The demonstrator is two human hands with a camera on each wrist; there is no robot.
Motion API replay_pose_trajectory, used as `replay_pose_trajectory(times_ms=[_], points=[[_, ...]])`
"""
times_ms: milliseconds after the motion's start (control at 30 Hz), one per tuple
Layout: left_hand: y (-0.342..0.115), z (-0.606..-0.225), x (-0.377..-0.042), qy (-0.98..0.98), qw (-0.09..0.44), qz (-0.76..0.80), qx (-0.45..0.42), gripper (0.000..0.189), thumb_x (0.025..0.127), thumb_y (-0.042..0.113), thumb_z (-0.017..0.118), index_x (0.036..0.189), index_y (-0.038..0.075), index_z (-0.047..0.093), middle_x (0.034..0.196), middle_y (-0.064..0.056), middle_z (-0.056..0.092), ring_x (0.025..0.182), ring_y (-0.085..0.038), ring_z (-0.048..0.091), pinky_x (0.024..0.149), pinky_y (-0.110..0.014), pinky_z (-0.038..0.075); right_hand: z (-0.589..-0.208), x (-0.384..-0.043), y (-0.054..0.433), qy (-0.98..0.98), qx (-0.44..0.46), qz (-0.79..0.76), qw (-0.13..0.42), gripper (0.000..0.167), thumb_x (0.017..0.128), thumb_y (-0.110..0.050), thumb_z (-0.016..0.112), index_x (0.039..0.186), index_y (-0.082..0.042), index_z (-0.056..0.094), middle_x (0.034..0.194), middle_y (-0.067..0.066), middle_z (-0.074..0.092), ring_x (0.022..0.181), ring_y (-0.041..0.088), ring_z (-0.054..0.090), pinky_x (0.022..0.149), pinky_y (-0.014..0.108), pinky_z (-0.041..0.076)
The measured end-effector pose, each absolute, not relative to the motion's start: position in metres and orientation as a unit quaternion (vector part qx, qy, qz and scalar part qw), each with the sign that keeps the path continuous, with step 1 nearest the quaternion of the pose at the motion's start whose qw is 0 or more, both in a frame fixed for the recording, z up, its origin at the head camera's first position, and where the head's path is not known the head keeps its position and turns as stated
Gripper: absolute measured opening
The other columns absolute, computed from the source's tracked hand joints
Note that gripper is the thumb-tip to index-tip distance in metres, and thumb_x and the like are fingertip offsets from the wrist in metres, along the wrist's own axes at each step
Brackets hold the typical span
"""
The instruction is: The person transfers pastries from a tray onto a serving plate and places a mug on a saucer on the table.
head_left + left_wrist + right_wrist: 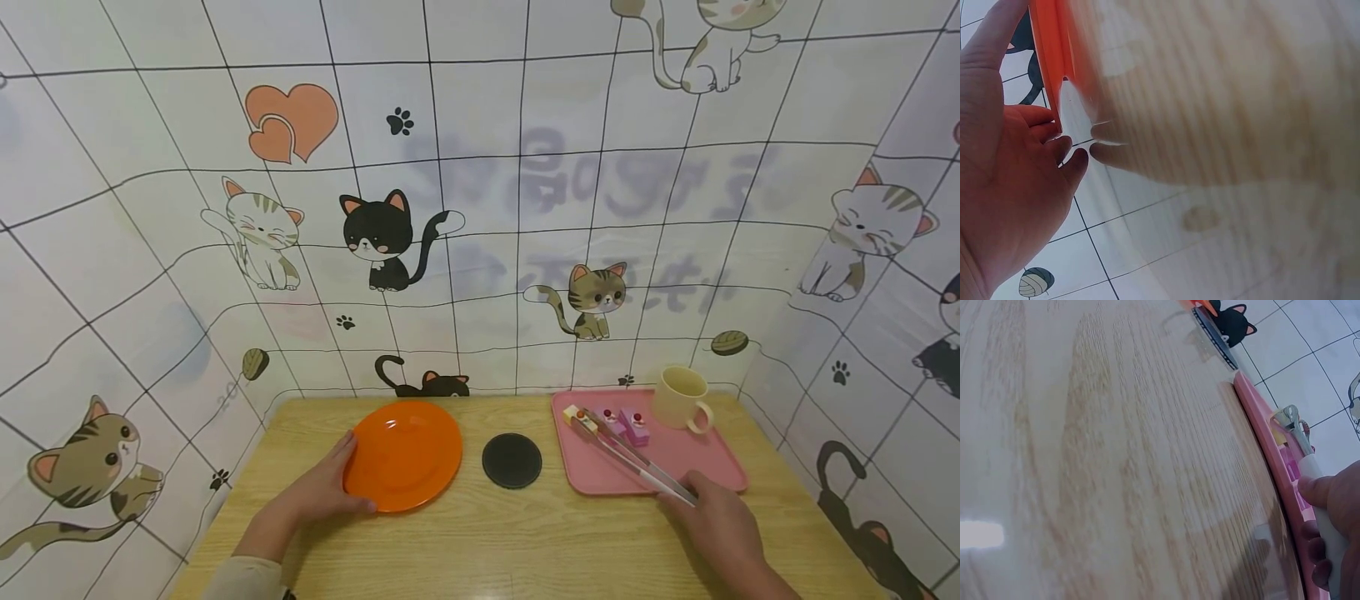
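At the table's left, an orange plate (405, 457) lies flat. My left hand (318, 487) grips its left rim, the thumb along the near edge; the fingers curl at the orange rim (1050, 56) in the left wrist view. Metal tongs (637, 462) with pale handles are held in my right hand (716, 517), near the front of a pink tray (705, 467). The tong tips reach a small yellow toy cake (579, 418) at the tray's left, one tip on either side. Two purple toy cakes, one of them a purple cake slice (634, 427), sit beside it.
A pale yellow mug (680, 398) stands at the tray's back right. Between plate and tray lies a round black coaster (512, 460). The wooden table (480, 542) is bounded behind and at the sides by a cat-patterned sheet (480, 250).
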State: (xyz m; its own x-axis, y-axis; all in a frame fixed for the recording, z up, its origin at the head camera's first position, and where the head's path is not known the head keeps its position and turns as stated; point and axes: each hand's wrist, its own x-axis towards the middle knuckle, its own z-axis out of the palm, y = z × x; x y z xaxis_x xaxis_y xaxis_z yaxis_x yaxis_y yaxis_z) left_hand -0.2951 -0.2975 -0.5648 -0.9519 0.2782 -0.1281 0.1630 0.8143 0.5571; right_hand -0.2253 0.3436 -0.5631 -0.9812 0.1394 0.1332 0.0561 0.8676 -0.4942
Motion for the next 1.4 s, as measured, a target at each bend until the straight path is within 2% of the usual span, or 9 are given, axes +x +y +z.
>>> replay_pose_trajectory(times_ms=[767, 1133, 1400], points=[[-0.297, -0.561, -0.293, 0.945, 0.100, 0.287, 0.123, 0.137, 0.078, 0.055, 0.098, 0.172, -0.008, 0.021, 0.182, -0.028, 0.010, 0.165, -0.052, 0.018, 0.130, -0.069, 0.024, -0.560, -0.226, 0.337, -0.955, -0.021, 0.269, 0.122, 0.027, 0.093, -0.031, 0.091, 0.094, -0.016, 0.069, 0.080, -0.005, 0.067, 0.072, 0.019, 0.053, 0.066, 0.039, 0.046], [-0.296, -0.561, -0.292, 0.945, 0.100, 0.286, 0.125, 0.137, 0.078, 0.055, 0.098, 0.172, -0.008, 0.020, 0.182, -0.028, 0.010, 0.166, -0.052, 0.016, 0.130, -0.068, 0.024, -0.560, -0.229, 0.325, -0.951, 0.000, 0.276, 0.142, 0.027, 0.091, -0.025, 0.093, 0.090, -0.016, 0.067, 0.076, -0.006, 0.064, 0.070, 0.017, 0.053, 0.063, 0.033, 0.044], [-0.296, -0.561, -0.291, 0.945, 0.097, 0.286, 0.125, 0.137, 0.078, 0.055, 0.098, 0.172, -0.009, 0.021, 0.181, -0.029, 0.011, 0.166, -0.052, 0.017, 0.130, -0.068, 0.024, -0.558, -0.234, 0.314, -0.947, 0.001, 0.296, 0.126, 0.023, 0.095, -0.027, 0.090, 0.093, -0.018, 0.069, 0.080, -0.007, 0.066, 0.074, 0.017, 0.054, 0.068, 0.034, 0.047]])
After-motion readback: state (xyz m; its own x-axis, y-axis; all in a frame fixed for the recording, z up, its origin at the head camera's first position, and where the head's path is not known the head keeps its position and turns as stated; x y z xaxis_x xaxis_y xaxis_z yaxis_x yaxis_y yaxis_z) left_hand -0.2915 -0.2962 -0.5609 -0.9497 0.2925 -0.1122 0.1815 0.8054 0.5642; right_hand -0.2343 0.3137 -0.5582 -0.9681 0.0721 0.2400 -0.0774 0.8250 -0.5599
